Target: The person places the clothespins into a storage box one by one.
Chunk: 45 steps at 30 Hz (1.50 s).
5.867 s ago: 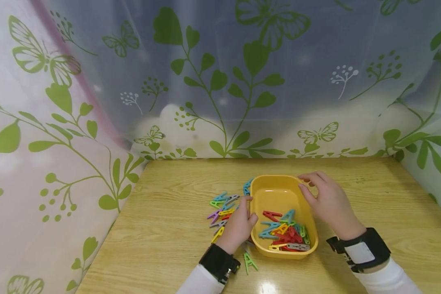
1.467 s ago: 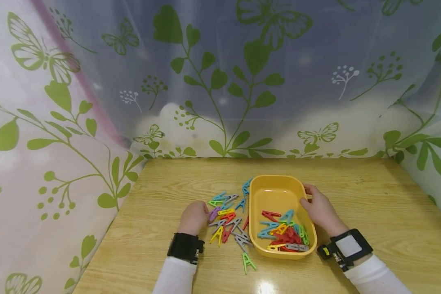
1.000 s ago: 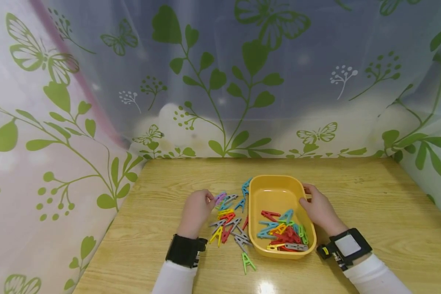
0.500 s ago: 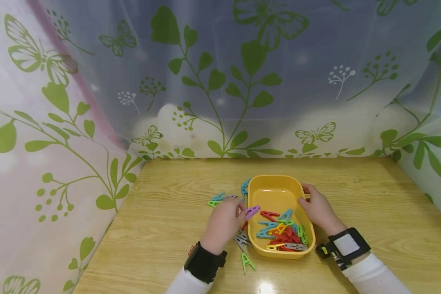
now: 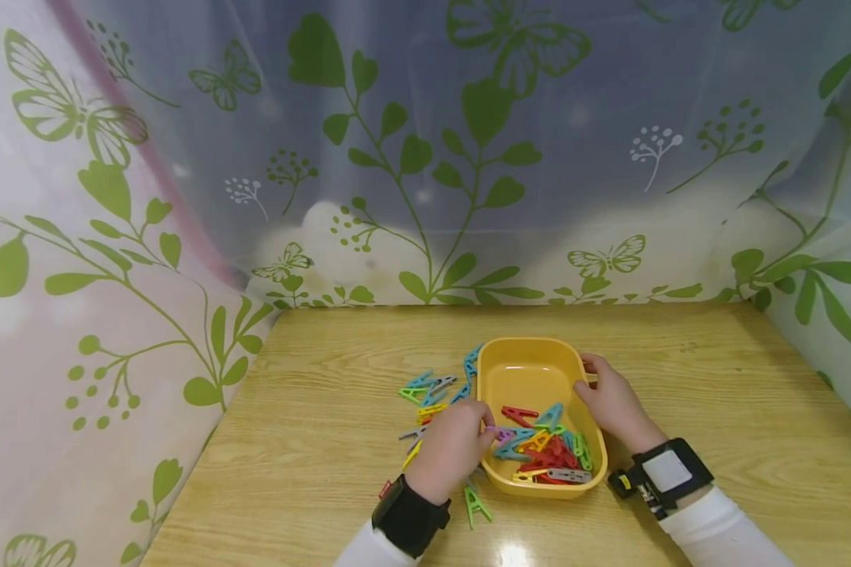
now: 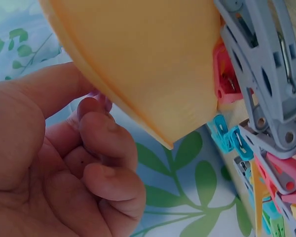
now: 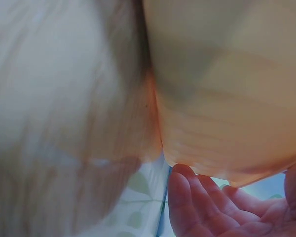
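A yellow basin [image 5: 532, 352] holds a heap of coloured clothespins [image 5: 553, 453] toward its near end. My left hand [image 5: 450, 449] reaches over the basin's left rim and pinches a purple clothespin [image 5: 503, 435] just inside. In the left wrist view the left hand [image 6: 79, 148] is at the rim of the basin [image 6: 148, 59], the purple pin mostly hidden. My right hand [image 5: 617, 405] grips the basin's right rim; in the right wrist view the right hand [image 7: 212, 207] has its fingers under the edge of the basin [image 7: 227, 98].
Left of the basin, loose clothespins in several colours lie on the wooden table [image 5: 312, 409], partly covered by the left hand. A green clothespin [image 5: 477, 506] lies nearest the front. Behind the table hangs a leaf-patterned curtain [image 5: 411, 220].
The left hand picked up the purple clothespin from the loose pins and carried it right, over the basin's rim. The right hand went from near the far right corner to holding the right rim.
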Motion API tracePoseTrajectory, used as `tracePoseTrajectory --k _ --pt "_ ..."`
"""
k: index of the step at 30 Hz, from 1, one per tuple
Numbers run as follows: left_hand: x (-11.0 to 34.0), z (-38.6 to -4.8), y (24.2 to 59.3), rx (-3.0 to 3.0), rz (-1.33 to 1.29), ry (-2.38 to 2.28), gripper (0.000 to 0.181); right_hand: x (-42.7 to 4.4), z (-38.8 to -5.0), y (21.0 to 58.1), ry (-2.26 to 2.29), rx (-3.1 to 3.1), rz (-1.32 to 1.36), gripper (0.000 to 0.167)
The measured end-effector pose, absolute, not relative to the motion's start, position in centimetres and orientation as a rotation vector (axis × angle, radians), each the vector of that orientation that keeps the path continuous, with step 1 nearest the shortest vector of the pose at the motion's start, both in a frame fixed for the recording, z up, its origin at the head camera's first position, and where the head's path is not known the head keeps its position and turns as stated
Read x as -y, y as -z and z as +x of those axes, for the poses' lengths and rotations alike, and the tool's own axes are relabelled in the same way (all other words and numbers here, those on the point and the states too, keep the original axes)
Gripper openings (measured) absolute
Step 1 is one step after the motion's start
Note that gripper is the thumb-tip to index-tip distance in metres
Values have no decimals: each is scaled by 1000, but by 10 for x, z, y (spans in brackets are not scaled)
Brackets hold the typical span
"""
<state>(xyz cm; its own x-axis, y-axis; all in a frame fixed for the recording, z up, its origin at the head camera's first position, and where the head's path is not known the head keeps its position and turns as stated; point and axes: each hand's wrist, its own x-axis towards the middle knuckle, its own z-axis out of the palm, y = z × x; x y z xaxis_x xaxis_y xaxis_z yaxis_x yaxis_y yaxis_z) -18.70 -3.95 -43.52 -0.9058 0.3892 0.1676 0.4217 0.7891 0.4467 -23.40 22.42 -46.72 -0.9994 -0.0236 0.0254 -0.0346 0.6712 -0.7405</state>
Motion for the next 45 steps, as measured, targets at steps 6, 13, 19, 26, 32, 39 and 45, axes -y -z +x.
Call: tracePoseTrajectory --k 6,13,19,26,32,39,45 --pt "38 -185 437 2942 -679 724 16 -225 -235 468 -1263 2864 44 57" --pt "37 -182 438 2956 -700 720 16 -224 -235 468 -1273 2860 43 57" --pt "37 -183 441 2962 -708 676 17 -224 -235 468 -1272 2860 40 57" --pt "43 -188 437 2948 -711 788 17 -225 -235 468 -1265 2866 35 57" --pt "57 -198 433 2873 -636 839 17 -224 -236 468 -1263 2866 29 57" --pt "88 -216 435 2839 -374 916 13 -223 -236 467 -1273 2859 32 57" --pt "109 -229 442 2907 -157 963 14 -223 -235 466 -1277 2859 27 57"
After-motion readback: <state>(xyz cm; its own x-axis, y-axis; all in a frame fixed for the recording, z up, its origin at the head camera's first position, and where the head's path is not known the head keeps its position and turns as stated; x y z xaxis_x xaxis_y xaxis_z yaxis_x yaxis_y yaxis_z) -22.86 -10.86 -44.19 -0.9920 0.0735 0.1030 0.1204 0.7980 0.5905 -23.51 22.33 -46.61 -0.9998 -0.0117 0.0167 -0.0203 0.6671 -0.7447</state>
